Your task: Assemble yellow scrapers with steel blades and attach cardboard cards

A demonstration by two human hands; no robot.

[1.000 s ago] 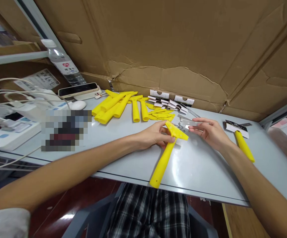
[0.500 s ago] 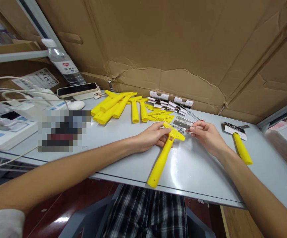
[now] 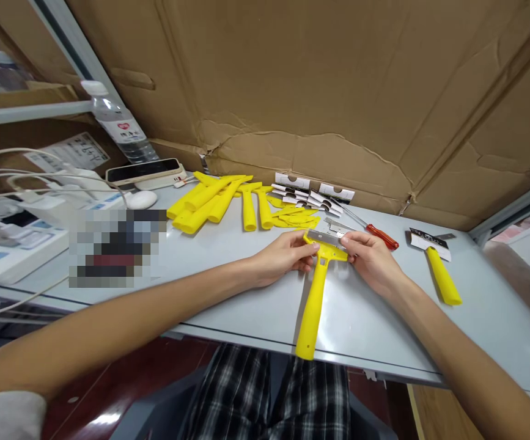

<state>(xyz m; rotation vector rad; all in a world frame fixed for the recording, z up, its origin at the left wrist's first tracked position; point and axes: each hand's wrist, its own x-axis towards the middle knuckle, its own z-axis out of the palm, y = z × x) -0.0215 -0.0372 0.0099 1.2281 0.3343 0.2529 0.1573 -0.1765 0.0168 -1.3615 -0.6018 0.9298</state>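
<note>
The left hand [image 3: 283, 256] holds the wide head of a yellow handle [image 3: 310, 311] above the table [image 3: 241, 305]. Its fingers are closed: the thumb presses on the top face of the head, at its left end, and the other fingers are bent beneath. The right hand [image 3: 377, 260] is at the other end of the head. Its thumb and forefinger pinch the right end of a thin metal blade [image 3: 324, 238], which lies along the upper edge of the head. Whether the blade is fully seated there, I cannot tell. The grip of the handle points toward the person, and its lower end is near the front edge of the table.

Just behind the hands there are more metal blades [image 3: 335, 225] and some flat yellow pieces [image 3: 296, 217]. A red screwdriver [image 3: 381, 234] lies beyond the right hand.
</note>
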